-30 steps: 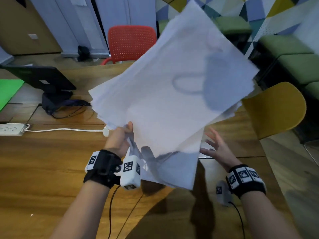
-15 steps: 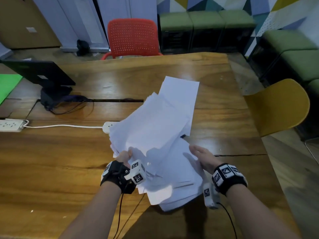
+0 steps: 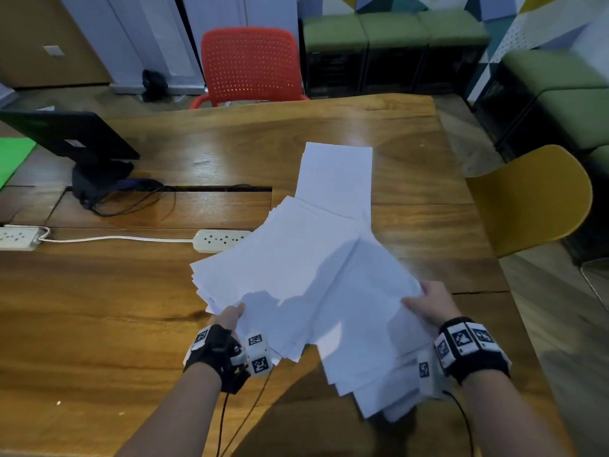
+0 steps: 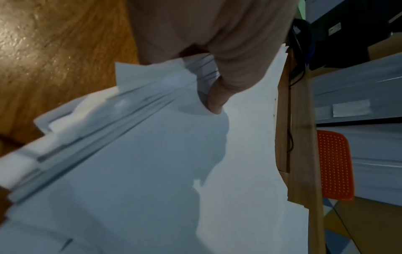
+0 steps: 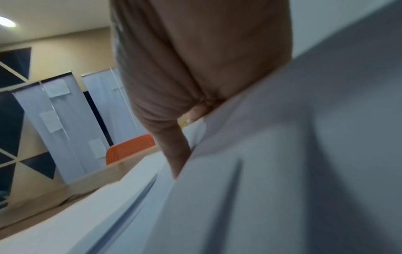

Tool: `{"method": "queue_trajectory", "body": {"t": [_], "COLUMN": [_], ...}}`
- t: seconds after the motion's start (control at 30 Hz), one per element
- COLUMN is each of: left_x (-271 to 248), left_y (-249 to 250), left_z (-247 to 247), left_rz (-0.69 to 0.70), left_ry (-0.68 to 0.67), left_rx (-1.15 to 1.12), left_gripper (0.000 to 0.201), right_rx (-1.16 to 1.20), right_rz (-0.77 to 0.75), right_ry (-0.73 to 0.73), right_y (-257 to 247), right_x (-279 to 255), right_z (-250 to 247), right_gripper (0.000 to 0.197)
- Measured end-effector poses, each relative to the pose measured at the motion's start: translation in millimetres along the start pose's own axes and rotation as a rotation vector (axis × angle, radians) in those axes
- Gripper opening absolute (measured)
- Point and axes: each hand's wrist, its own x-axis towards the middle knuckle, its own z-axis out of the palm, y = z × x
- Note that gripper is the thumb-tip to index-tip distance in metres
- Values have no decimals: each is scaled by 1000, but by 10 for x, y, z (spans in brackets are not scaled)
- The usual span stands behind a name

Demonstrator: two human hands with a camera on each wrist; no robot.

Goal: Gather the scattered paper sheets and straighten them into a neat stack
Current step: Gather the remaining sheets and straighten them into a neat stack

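A loose, fanned pile of white paper sheets (image 3: 306, 275) lies on the wooden table (image 3: 99, 324), spreading from the near edge toward the middle. One sheet (image 3: 336, 173) sticks out at the far end. My left hand (image 3: 230, 316) pinches the left bundle at its near corner, thumb on top (image 4: 215, 99). My right hand (image 3: 428, 300) grips the right bundle at its right edge, thumb over the top sheet (image 5: 176, 154). The two bundles overlap crookedly, and the fingers under the paper are hidden.
A white power strip (image 3: 220, 240) with its cord lies just left of the pile. A black monitor (image 3: 72, 136) stands at the far left. A red chair (image 3: 250, 64) is behind the table, a yellow chair (image 3: 534, 199) at its right edge.
The sheets, held high in the left hand a second ago, have come down onto the table. The right hand went from open to gripping the right bundle's edge.
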Motion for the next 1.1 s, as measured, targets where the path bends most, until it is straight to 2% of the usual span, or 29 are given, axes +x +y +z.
{"method": "queue_trajectory", "body": {"t": [0.07, 0.1, 0.2, 0.27, 0.37, 0.4, 0.47, 0.53, 0.6, 0.67, 0.8, 0.87, 0.97, 1.03, 1.1], "left_x": [115, -93, -787, -996, -1055, -1074, -1118, -1160, -1189, -1192, -1110, -1087, -1035, -998, -972], "left_y": [-44, 3, 139, 169, 135, 124, 137, 208, 305, 439, 756, 888, 1019, 1070, 1095], "left_z": [15, 36, 124, 171, 228, 239, 186, 88, 1, -42, 59, 178, 379, 490, 561], "left_rz": [26, 21, 59, 99, 155, 155, 159, 184, 203, 281, 447, 517, 540, 509, 498], "left_ry": [-49, -75, 24, 44, 14, 12, 57, 166, 301, 390, 272, 244, 187, 149, 181], "left_rx": [45, 57, 162, 207, 257, 281, 312, 344, 495, 558, 580, 609, 736, 829, 914], "left_gripper": [103, 104, 87, 86, 51, 42, 43, 54, 76, 75, 44, 38, 48, 63, 80], "right_rx": [-92, -155, -250, -160, 82, 163, 310, 392, 389, 374, 345, 301, 164, 36, -11], "right_rz": [-36, -57, -155, -274, -419, -425, -375, -273, -189, -127, 6, 78, 103, 78, 86], "right_ry": [127, 200, 452, 630, 786, 775, 655, 511, 417, 347, 217, 161, 58, -29, -71], "right_y": [-139, -224, -498, -676, -881, -921, -933, -860, -736, -630, -486, -435, -400, -429, -459], "right_x": [-81, -128, -264, -360, -408, -383, -258, -61, 100, 189, 307, 352, 396, 411, 486], "right_z": [-217, -311, -491, -537, -551, -520, -390, -174, 73, 317, 736, 874, 983, 1002, 956], "right_gripper": [21, 23, 18, 16, 17, 19, 21, 21, 21, 24, 29, 28, 26, 20, 12]}}
